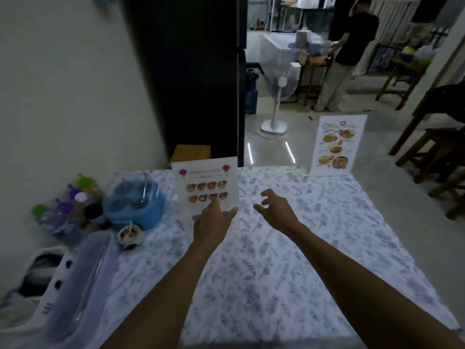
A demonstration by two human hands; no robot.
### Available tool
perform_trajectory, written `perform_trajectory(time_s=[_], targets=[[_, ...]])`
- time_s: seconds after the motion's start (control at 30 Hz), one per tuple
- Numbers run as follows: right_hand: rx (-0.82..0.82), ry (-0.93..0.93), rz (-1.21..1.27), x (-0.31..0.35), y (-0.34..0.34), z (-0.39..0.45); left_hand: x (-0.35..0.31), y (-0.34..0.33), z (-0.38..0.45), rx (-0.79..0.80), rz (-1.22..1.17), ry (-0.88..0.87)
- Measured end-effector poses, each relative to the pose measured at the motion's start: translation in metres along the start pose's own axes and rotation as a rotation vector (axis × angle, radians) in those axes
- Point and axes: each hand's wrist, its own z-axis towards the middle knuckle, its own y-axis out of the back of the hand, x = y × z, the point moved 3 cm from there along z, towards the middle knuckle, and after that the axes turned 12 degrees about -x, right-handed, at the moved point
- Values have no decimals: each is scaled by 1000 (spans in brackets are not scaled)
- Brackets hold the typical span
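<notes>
A table with a blue-and-white patterned cloth fills the lower view. An upright menu card with food pictures stands near its far left edge. My left hand reaches to this card, index finger stretched against its lower part and thumb spread; it holds nothing. My right hand hovers over the cloth to the right of the card, fingers loosely spread and empty. A second menu card stands at the far right edge.
A blue tub under clear plastic, several bottles, a small sauce bowl and a clear plastic container crowd the table's left side. Beyond stand a black cabinet, a white fan, wooden stools and a person.
</notes>
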Motion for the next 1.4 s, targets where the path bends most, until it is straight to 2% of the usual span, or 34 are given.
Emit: perform_trajectory(time_s=[0.3,0.5,0.6,0.83,1.0,1.17,1.4], targets=[[121,21,8,26,-57,18,78,42,32,-73,-39,90],[150,-35,-54,4,-93,57,112,28,79,-83,-9,212],[193,2,-51,-4,-108,77,116,15,102,-73,-43,238],[310,124,-16,-10,-114,125,103,9,146,-102,82,203],[245,146,23,6,-102,164,83,15,190,-93,-15,143],[219,124,37,23,-108,197,79,22,240,-98,-11,88],[215,63,68,64,-157,236,115,46,312,-55,17,51]])
